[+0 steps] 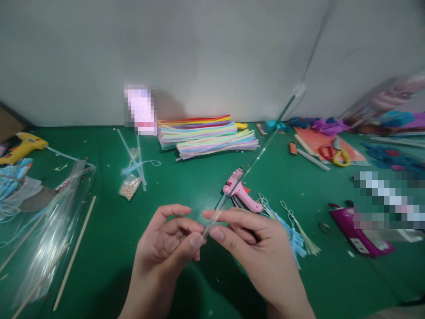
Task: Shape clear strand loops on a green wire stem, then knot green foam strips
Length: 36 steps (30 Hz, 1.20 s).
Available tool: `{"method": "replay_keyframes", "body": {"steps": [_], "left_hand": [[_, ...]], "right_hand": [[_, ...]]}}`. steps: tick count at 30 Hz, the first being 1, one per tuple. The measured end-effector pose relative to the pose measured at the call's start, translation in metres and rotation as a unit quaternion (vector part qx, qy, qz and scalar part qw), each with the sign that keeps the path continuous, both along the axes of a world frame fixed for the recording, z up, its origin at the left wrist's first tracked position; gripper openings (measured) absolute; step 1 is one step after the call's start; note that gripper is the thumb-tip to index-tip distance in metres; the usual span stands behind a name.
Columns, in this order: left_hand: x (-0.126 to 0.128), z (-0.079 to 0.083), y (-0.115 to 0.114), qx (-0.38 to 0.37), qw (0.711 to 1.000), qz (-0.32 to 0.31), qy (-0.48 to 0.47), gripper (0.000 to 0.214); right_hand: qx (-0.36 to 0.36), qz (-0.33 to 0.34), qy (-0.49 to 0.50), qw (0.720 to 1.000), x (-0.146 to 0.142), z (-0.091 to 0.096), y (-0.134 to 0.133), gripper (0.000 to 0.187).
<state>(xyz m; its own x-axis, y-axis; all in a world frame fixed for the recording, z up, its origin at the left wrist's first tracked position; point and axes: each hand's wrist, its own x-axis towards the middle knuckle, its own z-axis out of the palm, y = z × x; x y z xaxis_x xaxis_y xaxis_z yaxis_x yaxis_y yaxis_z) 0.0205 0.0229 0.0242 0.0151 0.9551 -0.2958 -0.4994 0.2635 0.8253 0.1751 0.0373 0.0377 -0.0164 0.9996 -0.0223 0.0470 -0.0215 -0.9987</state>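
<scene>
A long, thin, clear strip [254,165] slants from my hands up to the right, across the wall behind. My left hand [172,248] pinches its lower end between thumb and fingers. Just beside it, my right hand [252,243] grips the same strip with thumb and forefinger. Whether the strip is a plastic tube or a sleeve, I cannot tell. Behind the strip lies a pink glue gun [244,195] on the green table. Blue tassels [295,239] and a pale tassel [307,237] rest close to my right hand.
Bundled pipe cleaners [215,144] lie by the wall. At left are a yellow glue gun [31,144], clear plastic sleeves [53,248], a wooden stick [75,254] and a small bag of beads [129,187]. Scissors [337,153], a lighter [292,148] and a magenta packet [358,232] are at right.
</scene>
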Motion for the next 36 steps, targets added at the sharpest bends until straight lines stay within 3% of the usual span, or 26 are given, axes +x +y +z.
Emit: {"method": "replay_keyframes", "body": {"steps": [4, 11, 14, 19, 27, 36], "left_hand": [[0.001, 0.004, 0.002, -0.014, 1.000, 0.019, -0.001, 0.035], [0.001, 0.007, 0.002, -0.025, 0.999, 0.033, -0.003, 0.038], [0.002, 0.008, 0.001, -0.005, 0.999, 0.029, 0.027, 0.038], [0.009, 0.010, -0.005, 0.015, 0.989, 0.089, 0.115, 0.034], [0.013, 0.003, -0.009, 0.093, 0.966, 0.149, 0.188, 0.030], [0.010, 0.008, -0.011, 0.101, 0.962, 0.131, 0.215, 0.030]], "right_hand": [[0.021, -0.011, -0.020, 1.000, 0.002, -0.003, -0.001, 0.018], [0.055, -0.067, -0.020, 0.996, -0.004, -0.003, -0.003, 0.011], [0.061, -0.072, 0.000, 0.996, -0.009, -0.004, -0.003, 0.008], [0.062, -0.088, 0.011, 0.994, -0.011, -0.008, -0.003, 0.003], [0.028, -0.040, 0.070, 0.996, -0.004, -0.014, 0.002, 0.002], [0.090, -0.053, 0.056, 0.993, -0.005, -0.010, 0.003, 0.011]]}}
